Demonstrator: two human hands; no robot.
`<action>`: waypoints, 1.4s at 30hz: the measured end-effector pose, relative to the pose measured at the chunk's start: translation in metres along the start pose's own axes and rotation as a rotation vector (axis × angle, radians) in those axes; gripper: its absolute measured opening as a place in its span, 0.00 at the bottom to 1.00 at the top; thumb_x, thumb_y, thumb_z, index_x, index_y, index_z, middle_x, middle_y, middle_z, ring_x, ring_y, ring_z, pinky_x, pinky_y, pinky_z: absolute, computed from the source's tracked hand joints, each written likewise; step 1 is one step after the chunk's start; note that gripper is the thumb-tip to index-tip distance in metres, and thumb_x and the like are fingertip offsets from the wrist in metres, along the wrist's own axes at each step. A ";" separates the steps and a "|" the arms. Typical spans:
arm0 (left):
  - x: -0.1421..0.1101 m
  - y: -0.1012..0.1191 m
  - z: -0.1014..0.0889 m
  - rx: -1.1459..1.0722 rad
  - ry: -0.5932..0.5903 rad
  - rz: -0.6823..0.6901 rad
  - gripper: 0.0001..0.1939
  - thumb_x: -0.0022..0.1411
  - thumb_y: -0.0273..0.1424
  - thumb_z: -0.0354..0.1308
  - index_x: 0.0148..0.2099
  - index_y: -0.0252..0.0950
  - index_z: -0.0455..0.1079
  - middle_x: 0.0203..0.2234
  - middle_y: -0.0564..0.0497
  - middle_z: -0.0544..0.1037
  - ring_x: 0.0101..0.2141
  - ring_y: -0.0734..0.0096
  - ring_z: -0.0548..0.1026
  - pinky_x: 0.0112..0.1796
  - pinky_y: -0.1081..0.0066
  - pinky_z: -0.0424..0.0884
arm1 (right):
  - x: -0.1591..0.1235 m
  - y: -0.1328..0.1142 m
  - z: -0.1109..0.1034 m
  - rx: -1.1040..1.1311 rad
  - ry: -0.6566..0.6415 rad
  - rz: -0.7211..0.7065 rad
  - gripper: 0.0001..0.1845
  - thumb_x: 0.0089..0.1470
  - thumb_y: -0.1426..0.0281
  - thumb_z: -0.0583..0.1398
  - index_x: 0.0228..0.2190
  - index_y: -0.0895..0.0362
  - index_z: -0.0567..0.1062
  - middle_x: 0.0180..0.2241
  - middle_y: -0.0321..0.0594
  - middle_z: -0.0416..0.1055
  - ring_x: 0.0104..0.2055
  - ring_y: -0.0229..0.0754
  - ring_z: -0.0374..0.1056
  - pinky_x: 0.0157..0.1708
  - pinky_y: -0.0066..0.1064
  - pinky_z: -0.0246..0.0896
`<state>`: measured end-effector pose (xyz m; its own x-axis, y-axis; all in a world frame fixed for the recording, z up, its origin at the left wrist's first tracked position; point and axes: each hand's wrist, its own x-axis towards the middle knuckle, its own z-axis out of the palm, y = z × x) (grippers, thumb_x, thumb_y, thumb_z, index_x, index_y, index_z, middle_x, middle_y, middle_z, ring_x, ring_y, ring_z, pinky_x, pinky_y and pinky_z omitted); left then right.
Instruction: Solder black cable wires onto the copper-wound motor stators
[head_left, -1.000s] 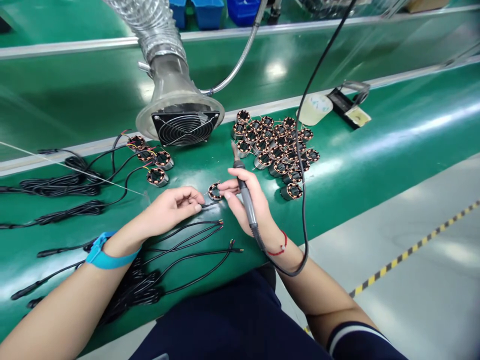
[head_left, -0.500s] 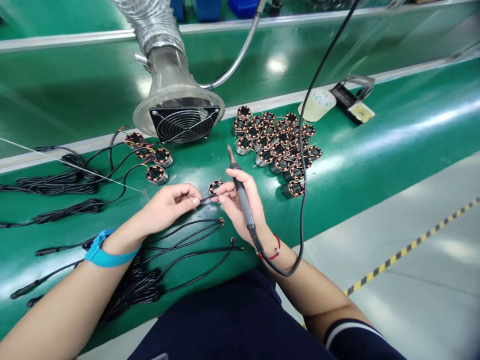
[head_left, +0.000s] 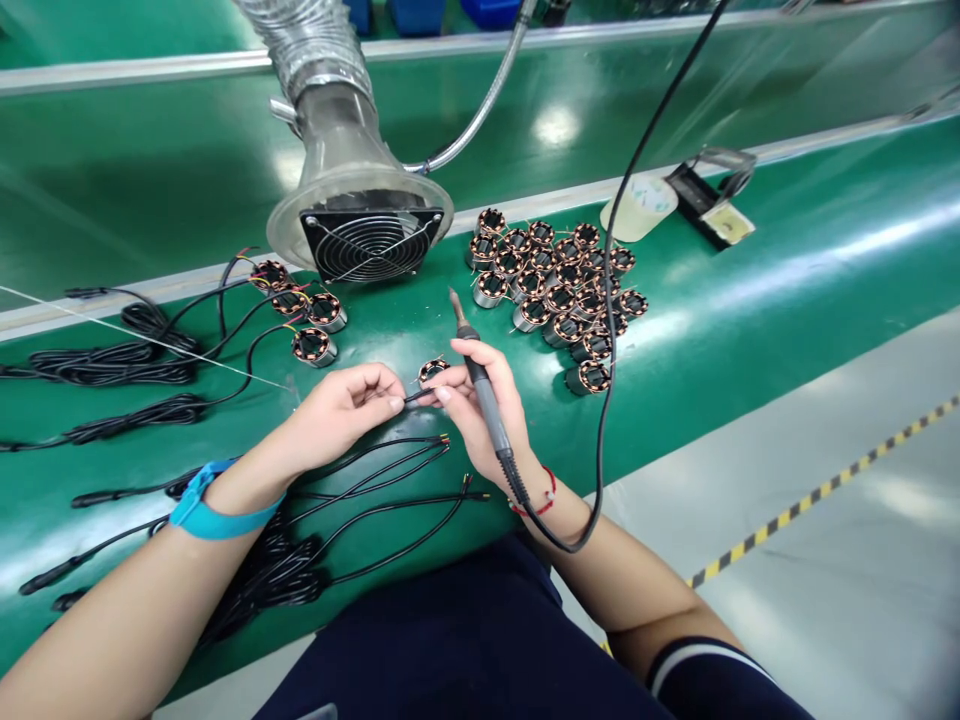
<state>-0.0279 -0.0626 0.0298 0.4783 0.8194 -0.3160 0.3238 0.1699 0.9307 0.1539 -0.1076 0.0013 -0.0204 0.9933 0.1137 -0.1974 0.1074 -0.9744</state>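
Note:
Between the fingertips of my left hand (head_left: pixel 356 410) is a short stretch of black cable (head_left: pixel 418 396), pinched near its end. My right hand (head_left: pixel 487 410) holds a soldering iron (head_left: pixel 487 405) across its palm, the tip pointing up and away from me, while its thumb and fingers also touch the cable's end. Just behind the right fingertips stands a motor stator (head_left: pixel 433 372) with copper windings, partly hidden by them. More black cables (head_left: pixel 390 508) with bared coloured ends lie in front of my hands, partly under my left forearm.
Several copper-wound stators (head_left: pixel 559 285) stand grouped at the right. Others with cables attached (head_left: pixel 313 346) sit at the left. A fume extractor (head_left: pixel 375 245) hangs over the bench's back; a tape roll (head_left: pixel 639 207) and iron stand (head_left: pixel 712 208) are back right. The iron's cord (head_left: pixel 611 300) loops beside my right arm.
Both hands stay almost in place, still holding the cable and the iron. The view has shifted very slightly, and the iron's tip leans a little further left.

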 end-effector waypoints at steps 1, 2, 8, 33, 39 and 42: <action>0.000 0.001 0.000 -0.008 0.011 0.010 0.12 0.57 0.38 0.59 0.32 0.33 0.68 0.25 0.54 0.68 0.27 0.76 0.64 0.29 0.75 0.61 | 0.000 0.000 0.000 0.010 0.002 -0.006 0.20 0.59 0.70 0.58 0.52 0.49 0.59 0.35 0.33 0.74 0.35 0.34 0.74 0.43 0.33 0.73; 0.000 0.002 0.001 -0.013 0.020 0.018 0.12 0.58 0.39 0.58 0.33 0.33 0.68 0.26 0.54 0.69 0.28 0.75 0.65 0.30 0.75 0.61 | 0.000 0.000 0.000 0.009 0.001 -0.017 0.20 0.59 0.70 0.59 0.51 0.49 0.60 0.35 0.33 0.74 0.36 0.35 0.74 0.43 0.33 0.73; -0.003 0.008 0.008 0.156 -0.012 0.103 0.16 0.67 0.38 0.49 0.32 0.34 0.69 0.26 0.54 0.69 0.27 0.76 0.64 0.30 0.74 0.60 | 0.000 0.002 0.001 0.009 -0.019 -0.041 0.24 0.57 0.73 0.61 0.52 0.48 0.61 0.33 0.31 0.72 0.35 0.34 0.72 0.38 0.29 0.71; 0.006 0.001 0.014 -0.122 0.120 -0.157 0.09 0.53 0.34 0.59 0.28 0.33 0.66 0.18 0.59 0.63 0.21 0.81 0.57 0.24 0.76 0.52 | -0.014 -0.002 -0.015 -0.465 0.029 -0.212 0.22 0.64 0.71 0.53 0.58 0.49 0.63 0.35 0.35 0.76 0.35 0.36 0.74 0.38 0.33 0.73; 0.010 -0.002 0.014 -0.108 0.176 -0.160 0.08 0.52 0.33 0.59 0.28 0.33 0.68 0.18 0.59 0.64 0.21 0.81 0.57 0.24 0.74 0.51 | -0.025 -0.006 -0.028 -0.571 0.123 -0.463 0.15 0.56 0.73 0.61 0.46 0.52 0.73 0.29 0.34 0.72 0.27 0.35 0.67 0.29 0.30 0.68; 0.010 -0.001 0.014 -0.087 0.198 -0.132 0.07 0.52 0.32 0.59 0.28 0.33 0.69 0.18 0.59 0.65 0.21 0.81 0.58 0.24 0.74 0.52 | -0.027 -0.006 -0.027 -0.557 0.153 -0.500 0.11 0.55 0.72 0.61 0.42 0.54 0.74 0.30 0.35 0.74 0.25 0.34 0.69 0.25 0.28 0.67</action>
<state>-0.0121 -0.0627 0.0229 0.2644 0.8768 -0.4017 0.2969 0.3223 0.8989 0.1823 -0.1340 -0.0017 0.0856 0.8115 0.5780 0.3767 0.5107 -0.7728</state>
